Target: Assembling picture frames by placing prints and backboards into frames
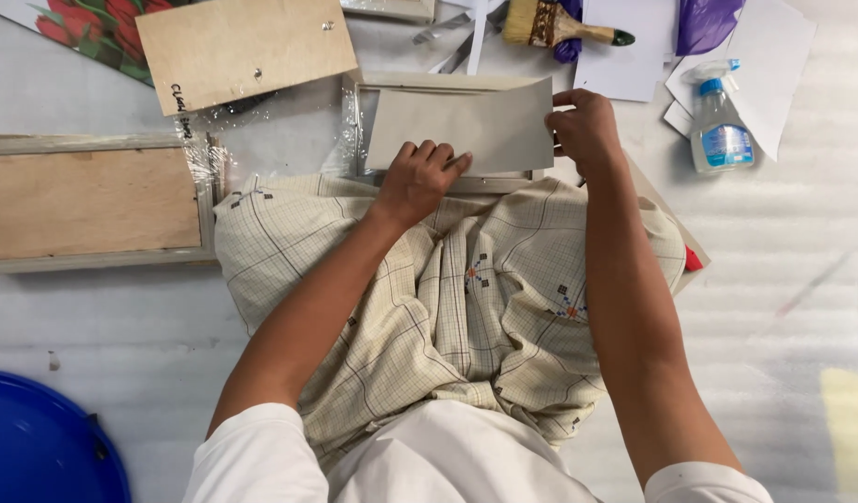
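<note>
Head view: left hand (418, 180) presses grey card (466, 126); right hand (585, 129) fingers pinch its right edge.

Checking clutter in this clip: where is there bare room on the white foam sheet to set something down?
Free patches: the white foam sheet right of the checked cloth, below the spray bottle; also left, between the wooden frame and the blue tub. Crowded: the top edge, around the grey card, brush and papers.

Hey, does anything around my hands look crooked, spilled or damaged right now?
Nothing spilled or broken. The grey card under your left hand and right hand sits slightly tilted against the frame beneath it. The plastic wrap by the wooden panel looks torn and crumpled.
</note>
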